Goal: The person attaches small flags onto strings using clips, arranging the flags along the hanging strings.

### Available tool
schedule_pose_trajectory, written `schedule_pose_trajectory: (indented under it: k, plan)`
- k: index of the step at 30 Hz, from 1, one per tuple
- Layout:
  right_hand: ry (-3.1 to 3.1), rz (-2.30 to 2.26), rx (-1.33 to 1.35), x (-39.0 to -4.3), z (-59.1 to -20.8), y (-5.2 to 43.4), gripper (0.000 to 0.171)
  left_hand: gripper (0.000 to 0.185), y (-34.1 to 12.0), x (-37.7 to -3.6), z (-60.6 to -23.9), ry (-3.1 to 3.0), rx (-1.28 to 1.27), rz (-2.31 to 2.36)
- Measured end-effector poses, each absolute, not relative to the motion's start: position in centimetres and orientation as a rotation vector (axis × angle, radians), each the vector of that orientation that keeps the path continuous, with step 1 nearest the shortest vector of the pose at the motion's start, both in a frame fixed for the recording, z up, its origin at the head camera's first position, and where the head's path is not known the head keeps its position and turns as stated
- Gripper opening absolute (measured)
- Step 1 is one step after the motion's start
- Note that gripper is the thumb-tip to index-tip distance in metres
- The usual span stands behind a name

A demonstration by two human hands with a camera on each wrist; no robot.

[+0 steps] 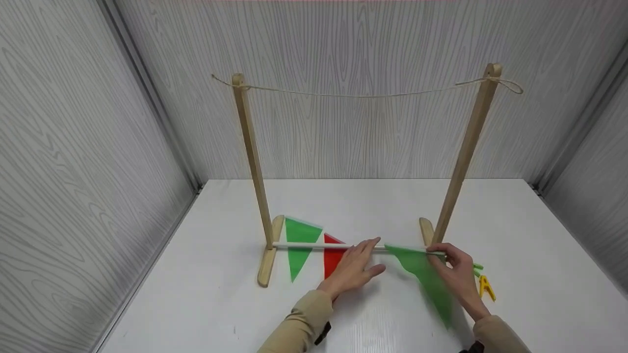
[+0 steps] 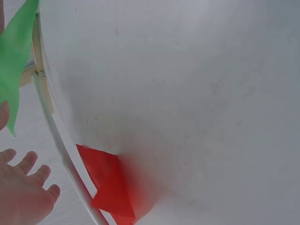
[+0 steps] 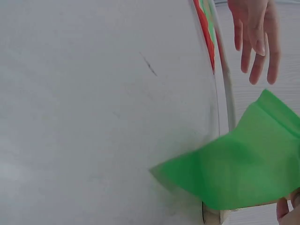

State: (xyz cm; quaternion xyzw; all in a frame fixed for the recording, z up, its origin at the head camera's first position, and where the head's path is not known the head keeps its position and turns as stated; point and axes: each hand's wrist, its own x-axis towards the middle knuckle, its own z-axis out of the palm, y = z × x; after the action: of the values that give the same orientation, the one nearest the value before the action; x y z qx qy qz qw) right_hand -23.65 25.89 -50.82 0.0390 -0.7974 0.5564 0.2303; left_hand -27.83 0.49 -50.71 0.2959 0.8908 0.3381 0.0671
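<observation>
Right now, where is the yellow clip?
In the head view the yellow clip lies on the white table, just right of the right hand, near the right wooden post.

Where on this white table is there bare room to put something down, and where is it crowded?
Bare: the table behind the wooden stand, toward the back wall, and the strip left of its left foot. Crowded: the front middle, where the left hand and right hand work the flag string, and the clothespins right of them.
</observation>
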Motion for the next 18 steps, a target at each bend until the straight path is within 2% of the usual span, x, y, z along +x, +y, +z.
schedule_pose_trajectory:
  k: [5, 8, 18]
  plan:
    - [-2.136, 1.569, 0.245, -23.6, -50.6, 25.7, 0.015, 0.073, 0.7, -27.7, -50.4, 2.592, 0.811, 1.196]
    - [-2.138, 1.578, 0.281, -23.6, -50.6, 25.5, 0.016, 0.068, 0.9, -27.6, -50.1, 2.523, 0.756, 1.323]
    - [-2.146, 1.575, 0.315, -23.6, -50.5, 25.1, 0.019, 0.028, 1.4, -27.5, -49.7, 2.431, 0.729, 1.630]
